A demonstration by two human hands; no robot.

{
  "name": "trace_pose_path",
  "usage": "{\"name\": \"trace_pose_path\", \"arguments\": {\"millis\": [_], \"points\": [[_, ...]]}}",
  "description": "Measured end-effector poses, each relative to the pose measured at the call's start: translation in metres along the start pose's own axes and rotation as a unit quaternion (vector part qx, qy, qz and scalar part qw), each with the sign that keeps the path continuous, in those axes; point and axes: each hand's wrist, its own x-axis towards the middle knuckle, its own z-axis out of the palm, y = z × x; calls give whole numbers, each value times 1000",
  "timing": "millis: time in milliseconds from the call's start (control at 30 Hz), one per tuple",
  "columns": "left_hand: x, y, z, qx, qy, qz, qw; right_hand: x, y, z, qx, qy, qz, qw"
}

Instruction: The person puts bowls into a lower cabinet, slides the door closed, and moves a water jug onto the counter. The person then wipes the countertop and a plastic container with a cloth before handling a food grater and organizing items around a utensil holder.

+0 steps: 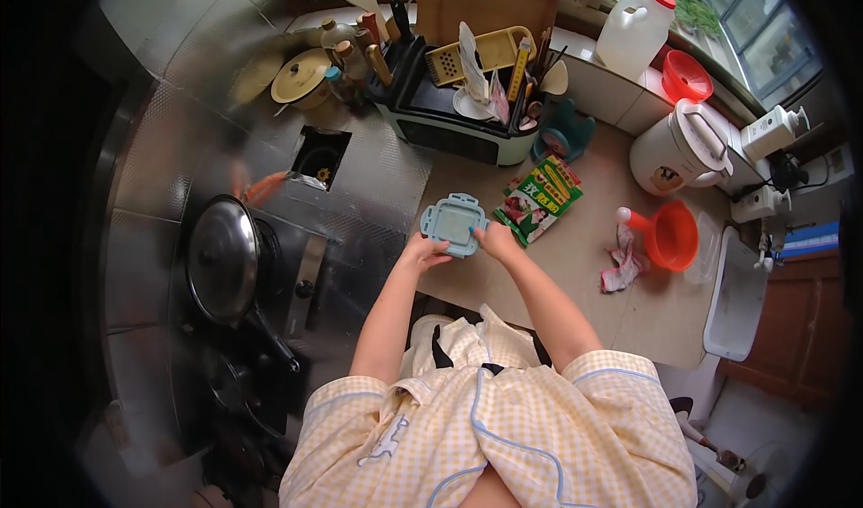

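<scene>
Between my two hands is a small light-blue food container (454, 225) with a clear-looking lid and clip flaps on its sides. My left hand (426, 250) grips its near left corner, thumb on the rim. At the right side, my right hand (493, 239) holds the edge, fingers curled round it. The container is over the counter's left part; whether its underside touches the surface is hidden. Just right of it lies a green and red seasoning packet (539, 200) with printed characters.
A lidded pan (223, 261) sits on the stove at left, handle toward me. Behind the counter stands a black utensil rack (449, 103). To the right are a red ladle-like scoop (671, 236), a cloth (620, 261), a white rice cooker (680, 153) and a sink (735, 306).
</scene>
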Motion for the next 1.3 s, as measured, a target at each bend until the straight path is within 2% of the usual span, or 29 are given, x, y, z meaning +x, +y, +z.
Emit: {"name": "trace_pose_path", "arguments": {"millis": [33, 100, 167, 200, 233, 267, 300, 367, 400, 467, 600, 633, 700, 767, 900, 1033, 1100, 1167, 1200, 1267, 1300], "points": [[-1, 2, -1, 5, -24, -16, 1000, 2, 1, 0, -11, -19, 5, 1000], [-12, 9, 1, 40, -18, -31, 999, 4, -2, -4, -22, -37, 9, 999], [-17, 12, 5, 76, -12, -44, 996, 4, -6, -12, -24, -98, 31, 994], [-17, 8, 8, 255, 133, 57, 956, 0, -13, -18, -24, -96, 31, 995], [-19, 7, 11, 416, 270, 154, 854, -8, -20, -24, -37, -85, 39, 995], [-20, 7, 11, 397, 300, 229, 837, -13, -27, -30, -51, -73, 47, 995], [-18, 9, 8, 398, 297, 230, 837, -15, -33, -33, -50, -71, 49, 995], [-17, 10, 0, 462, 271, 378, 755, -19, -41, -35, -96, -78, 81, 989], [-15, 9, 1, 445, 263, 412, 750, -19, -43, -33, -95, -79, 84, 989], [-12, 6, 2, 439, 257, 402, 761, -17, -46, -30, -134, -78, 101, 983], [-5, 6, 0, 424, 267, 384, 776, -10, -33, -14, -126, -66, 114, 983], [-9, 10, 2, 425, 266, 382, 776, -7, -26, -10, -111, -65, 89, 988], [-13, 18, 5, 378, 230, 278, 853, -1, -17, -7, -97, -66, 64, 991], [-6, 21, 1, 369, 215, 252, 868, 6, -11, -8, -41, -122, 62, 990], [14, 17, -11, 350, 192, 191, 897, 3, -6, -11, 44, -137, 66, 987], [26, 17, -18, 341, 166, 166, 910, -2, -5, -8, 94, -92, 66, 989], [26, 17, -18, 253, 141, 195, 937, -5, -7, -7, 97, -83, 60, 990], [23, 27, -16, 268, 132, 208, 931, -10, -16, -13, 159, -145, 124, 969], [22, 31, -14, 282, 124, 222, 925, -14, -21, -19, 157, -145, 122, 969], [28, 33, -9, 272, 142, 263, 915, -19, -28, -31, 195, -351, 228, 887], [26, 35, -6, 265, 159, 301, 902, -15, -28, -35, 193, -351, 225, 888]]}}
